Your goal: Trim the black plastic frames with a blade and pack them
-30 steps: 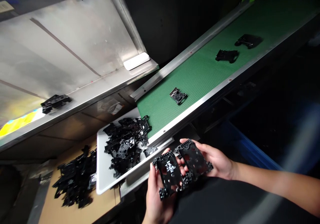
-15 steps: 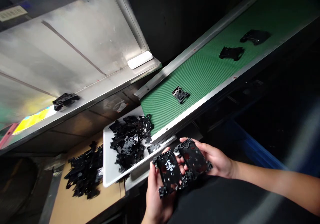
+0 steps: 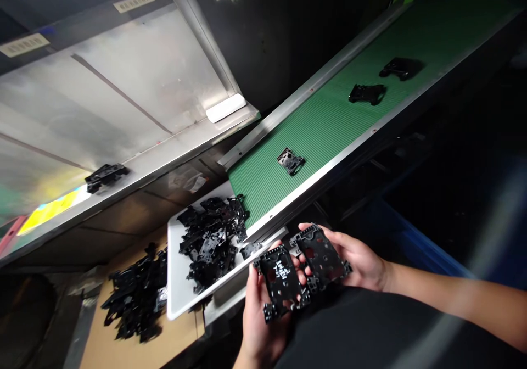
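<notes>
Two flat black plastic frames are held side by side in front of me. My left hand (image 3: 263, 325) grips the frame with white handwriting (image 3: 284, 284), its thumb along the left edge. The plain black frame (image 3: 323, 253) rests in my right hand (image 3: 362, 262), with the thumb at its upper right edge and fingertips showing between the two parts. Both parts have holes and toothed edges, and their inner edges lie very close together; whether they touch I cannot tell. Beyond my hands, a white tray (image 3: 175, 297) holds a heap of similar black parts (image 3: 209, 245).
A green conveyor belt (image 3: 325, 122) slopes up to the right, carrying several black parts. On cardboard (image 3: 181, 339) at left lies another pile of black parts (image 3: 135, 297). A metal ledge (image 3: 164, 144) bears a white object (image 3: 225, 108) and a black part (image 3: 106, 178). Blue bins (image 3: 420, 248) stand at right.
My view has shifted slightly, so the tray and ledge appear lower. The parts on the belt appear a little farther left and lower. Both hands keep their hold on the frames.
</notes>
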The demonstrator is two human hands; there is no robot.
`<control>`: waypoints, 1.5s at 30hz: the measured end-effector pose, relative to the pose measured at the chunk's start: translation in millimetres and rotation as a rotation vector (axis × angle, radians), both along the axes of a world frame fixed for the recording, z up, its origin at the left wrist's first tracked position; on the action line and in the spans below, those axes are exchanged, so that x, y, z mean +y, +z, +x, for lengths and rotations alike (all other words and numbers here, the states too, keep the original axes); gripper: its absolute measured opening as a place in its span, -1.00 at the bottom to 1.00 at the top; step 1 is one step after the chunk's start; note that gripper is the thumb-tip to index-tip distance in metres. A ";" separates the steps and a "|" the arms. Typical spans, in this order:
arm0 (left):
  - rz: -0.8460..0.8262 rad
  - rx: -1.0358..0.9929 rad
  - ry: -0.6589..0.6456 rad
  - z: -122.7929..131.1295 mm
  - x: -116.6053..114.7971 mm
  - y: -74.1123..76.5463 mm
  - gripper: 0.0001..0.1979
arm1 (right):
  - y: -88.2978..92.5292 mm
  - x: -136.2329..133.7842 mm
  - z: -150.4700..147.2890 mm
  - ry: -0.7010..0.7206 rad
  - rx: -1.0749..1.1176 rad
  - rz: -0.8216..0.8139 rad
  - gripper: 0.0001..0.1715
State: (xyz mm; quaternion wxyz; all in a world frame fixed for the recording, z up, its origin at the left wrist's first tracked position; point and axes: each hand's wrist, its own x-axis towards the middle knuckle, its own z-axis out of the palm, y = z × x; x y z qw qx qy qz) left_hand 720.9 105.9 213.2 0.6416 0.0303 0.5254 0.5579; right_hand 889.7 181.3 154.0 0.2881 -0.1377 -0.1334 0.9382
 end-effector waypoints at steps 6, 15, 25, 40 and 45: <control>0.039 -0.024 -0.023 -2.3 2.8 -5.3 -0.34 | 4.4 2.1 0.7 -0.026 -0.026 -0.006 -0.44; 0.036 -0.091 -0.035 -12.0 8.0 -10.8 -0.33 | 2.1 5.5 -2.7 -0.047 -0.004 -0.012 -0.44; 0.055 -0.140 -0.030 -24.5 6.6 -14.9 -0.39 | 3.6 2.4 -14.0 -0.051 -0.078 -0.016 -0.41; 0.106 -0.188 -0.094 -88.3 -8.7 -8.5 -0.38 | 14.3 -14.2 -69.1 -0.033 -0.127 -0.082 -0.44; 0.113 -0.197 -0.115 -111.1 -15.9 -5.1 -0.46 | 14.6 -22.3 -91.9 -0.035 -0.148 -0.085 -0.43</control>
